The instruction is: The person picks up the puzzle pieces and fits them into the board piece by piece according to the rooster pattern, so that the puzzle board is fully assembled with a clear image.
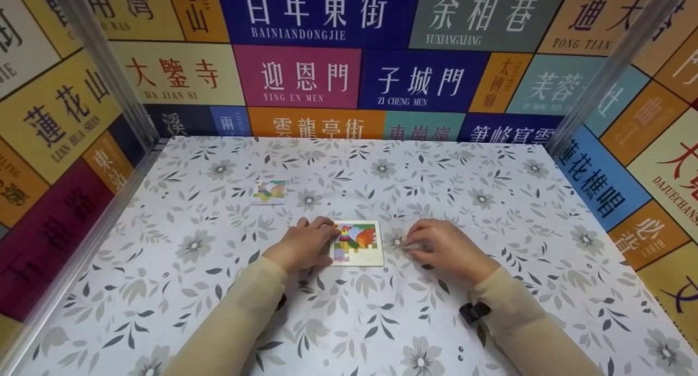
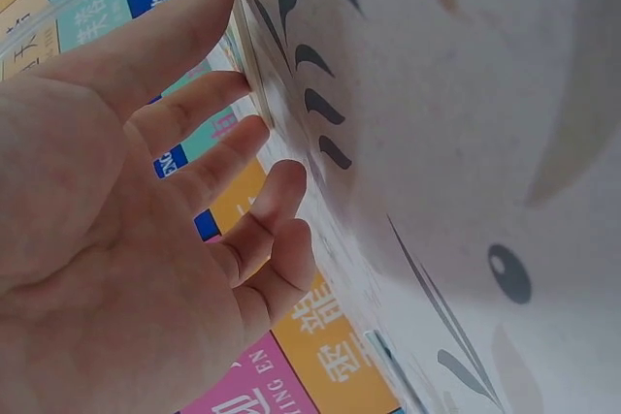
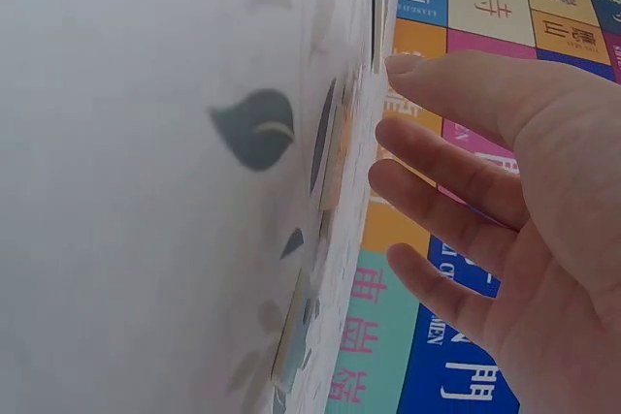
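Observation:
A shallow puzzle board [image 1: 372, 258] with a cream rim lies flat, showing a colourful rooster picture and a bare cream strip at its lower right. My left hand [image 1: 304, 244] holds the board's left side, thumb at the near corner and fingers at the far one. In the left wrist view, thumb and two fingertips meet the board's edge [image 2: 250, 60]. To the right of the board is my right hand [image 1: 450, 250], low over the tabletop. Its fingers are apart, with nothing between them in the right wrist view. Two small flat puzzle pieces [image 3: 335, 152] lie near those fingertips, hidden by the hand from above.
A small, flat, colourful picture [image 1: 269, 192] lies beyond my left hand, toward the back left. The tabletop [image 1: 360, 316] has a white cloth with grey flowers and leaves. Panels with Chinese lettering [image 1: 305, 76] enclose the back and sides, with clear posts at the corners.

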Action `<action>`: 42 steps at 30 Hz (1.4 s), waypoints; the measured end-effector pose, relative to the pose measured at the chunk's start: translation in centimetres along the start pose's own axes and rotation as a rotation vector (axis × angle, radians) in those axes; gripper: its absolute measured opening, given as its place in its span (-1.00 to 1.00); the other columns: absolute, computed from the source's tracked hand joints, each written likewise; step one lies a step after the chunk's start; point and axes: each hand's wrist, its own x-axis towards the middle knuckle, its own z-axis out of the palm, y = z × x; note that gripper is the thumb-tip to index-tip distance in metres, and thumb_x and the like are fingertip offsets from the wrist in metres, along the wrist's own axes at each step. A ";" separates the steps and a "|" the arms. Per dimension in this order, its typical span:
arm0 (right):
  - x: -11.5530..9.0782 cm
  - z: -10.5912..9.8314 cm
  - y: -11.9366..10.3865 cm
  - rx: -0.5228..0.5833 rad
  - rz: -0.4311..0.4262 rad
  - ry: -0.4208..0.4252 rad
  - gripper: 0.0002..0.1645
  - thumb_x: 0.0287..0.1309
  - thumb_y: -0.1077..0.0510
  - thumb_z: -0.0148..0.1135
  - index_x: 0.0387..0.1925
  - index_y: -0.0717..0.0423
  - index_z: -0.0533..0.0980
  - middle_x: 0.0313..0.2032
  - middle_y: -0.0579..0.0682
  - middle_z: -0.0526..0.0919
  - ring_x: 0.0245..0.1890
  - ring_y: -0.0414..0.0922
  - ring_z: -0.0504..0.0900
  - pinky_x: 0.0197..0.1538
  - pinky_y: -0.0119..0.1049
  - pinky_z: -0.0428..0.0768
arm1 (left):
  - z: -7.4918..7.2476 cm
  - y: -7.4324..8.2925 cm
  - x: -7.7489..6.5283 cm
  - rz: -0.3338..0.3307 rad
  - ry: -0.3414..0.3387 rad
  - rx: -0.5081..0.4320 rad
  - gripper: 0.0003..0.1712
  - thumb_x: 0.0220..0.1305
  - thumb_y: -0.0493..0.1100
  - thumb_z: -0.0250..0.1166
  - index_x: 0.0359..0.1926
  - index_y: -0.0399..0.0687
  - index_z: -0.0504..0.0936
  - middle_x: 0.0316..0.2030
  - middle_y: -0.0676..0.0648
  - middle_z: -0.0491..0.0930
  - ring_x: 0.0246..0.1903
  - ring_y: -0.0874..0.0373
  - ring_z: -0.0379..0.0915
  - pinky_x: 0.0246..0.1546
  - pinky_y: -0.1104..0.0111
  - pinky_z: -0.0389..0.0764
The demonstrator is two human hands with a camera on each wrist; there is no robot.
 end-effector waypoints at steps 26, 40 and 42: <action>-1.8 -1.0 1.8 -0.018 -0.004 -0.031 -0.85 0.15 0.16 0.51 -0.20 0.00 0.79 -0.16 -0.09 0.76 -0.09 -0.07 0.69 0.11 -0.02 0.61 | 0.0 0.2 0.1 -0.012 -0.020 -0.005 -0.28 0.32 -0.01 0.45 0.45 0.09 0.45 0.52 -0.05 0.25 0.38 -0.17 0.19 0.39 -0.13 0.30; -2.1 -1.1 2.2 -0.017 0.022 -0.042 -0.78 0.11 0.21 0.52 -0.17 -0.03 0.78 -0.11 -0.09 0.75 -0.05 -0.06 0.69 0.15 0.00 0.60 | 0.1 0.2 0.2 -0.022 -0.023 -0.025 -0.28 0.31 -0.02 0.45 0.45 0.13 0.46 0.51 -0.02 0.25 0.38 -0.14 0.19 0.41 -0.11 0.29; -2.1 -1.1 2.2 -0.010 0.009 -0.049 -0.78 0.11 0.22 0.51 -0.16 -0.01 0.78 -0.12 -0.09 0.76 -0.07 -0.05 0.70 0.12 -0.01 0.61 | 0.1 0.2 0.1 -0.013 -0.012 -0.022 -0.29 0.30 -0.03 0.46 0.44 0.12 0.46 0.51 -0.03 0.26 0.37 -0.16 0.20 0.40 -0.12 0.30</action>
